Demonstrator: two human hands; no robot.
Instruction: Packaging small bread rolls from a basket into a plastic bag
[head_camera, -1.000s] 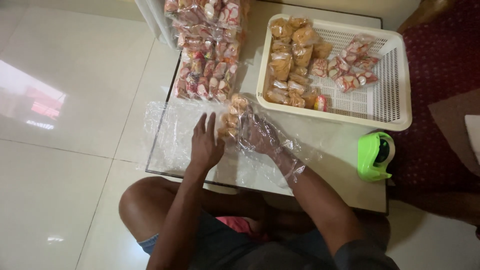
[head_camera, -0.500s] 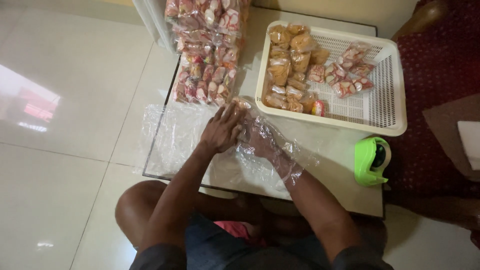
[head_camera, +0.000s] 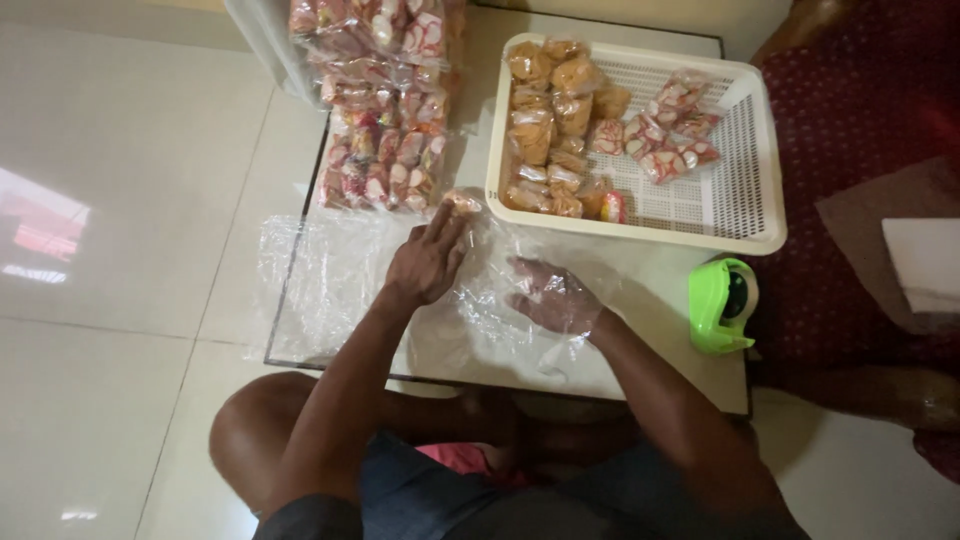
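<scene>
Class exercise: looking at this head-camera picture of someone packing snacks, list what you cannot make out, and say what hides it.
- Right hand: inside clear plastic; its grip is unclear.
- Small packet at the left hand's fingertips: partly hidden by them.
- Stack of snack bags: cut off by the top edge.
- Basket packets: contents too small to tell.

Low white table (head_camera: 660, 300), dark-edged, standing on pale glossy floor tiles (head_camera: 120, 170).

On the table:
- White slotted plastic basket (head_camera: 745, 215) at 1 o'clock, part-filled with small snack packets.
- Stack of bagged red-and-white snack packs (head_camera: 385, 110) at 11 o'clock, just left of the basket, running past the far edge.
- Clear plastic sheeting (head_camera: 330, 280) spread over the near-left part, hanging past the 9 o'clock edge.
- Green tape dispenser (head_camera: 722, 305) at 3 o'clock, just below the basket's near corner.

Dark red patterned mat (head_camera: 860, 120) lies on the floor beyond the 3 o'clock side.
</scene>
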